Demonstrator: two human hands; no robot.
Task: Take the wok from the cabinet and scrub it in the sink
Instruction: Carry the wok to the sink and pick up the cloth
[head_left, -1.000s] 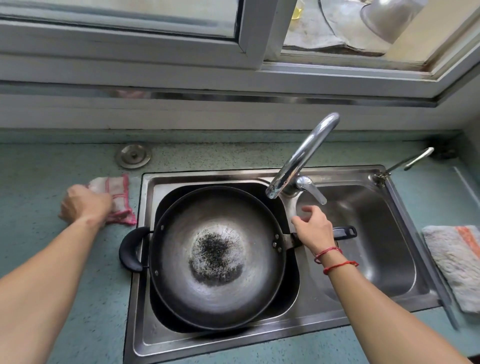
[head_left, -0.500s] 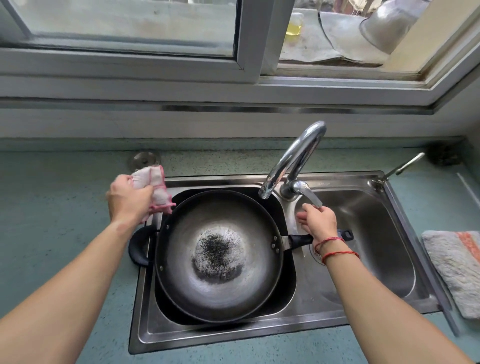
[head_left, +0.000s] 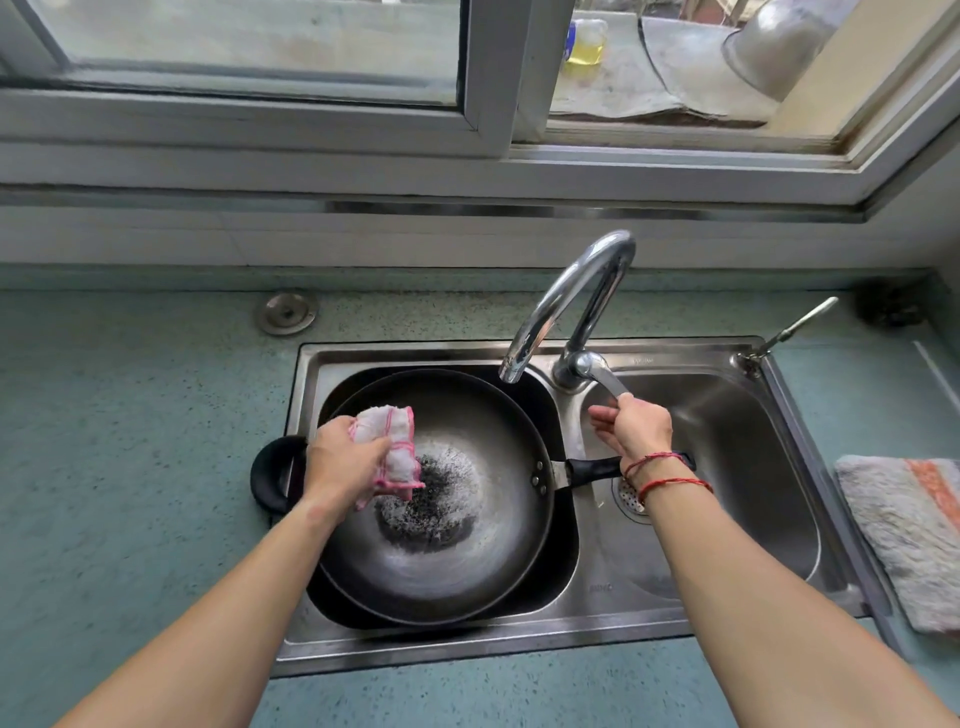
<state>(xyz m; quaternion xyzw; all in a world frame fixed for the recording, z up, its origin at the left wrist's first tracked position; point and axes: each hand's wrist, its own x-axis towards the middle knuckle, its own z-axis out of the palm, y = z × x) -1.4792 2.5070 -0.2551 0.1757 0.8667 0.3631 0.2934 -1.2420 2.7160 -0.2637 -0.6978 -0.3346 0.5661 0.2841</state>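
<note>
A dark wok (head_left: 457, 561) with a charred patch in its middle lies in the left basin of the steel double sink (head_left: 571, 639). Its long black handle (head_left: 592, 469) reaches across the divider to the right. My left hand (head_left: 343, 462) grips a bunched white-and-pink cloth (head_left: 395, 452) just above the wok's inside. My right hand (head_left: 631, 428) holds the tip of the faucet lever (head_left: 602, 374). The chrome spout (head_left: 561, 306) ends over the wok's far rim. No water shows.
A grey-and-orange towel (head_left: 904, 540) lies on the teal counter (head_left: 130, 467) right of the sink. A round metal cap (head_left: 285, 313) sits behind the left basin, a small side tap (head_left: 789, 330) at the back right corner. A window ledge holds a yellow bottle (head_left: 584, 44).
My left hand picked the cloth up from the counter and carried it right, over the wok. My right hand rose from near the wok handle to grasp the faucet lever.
</note>
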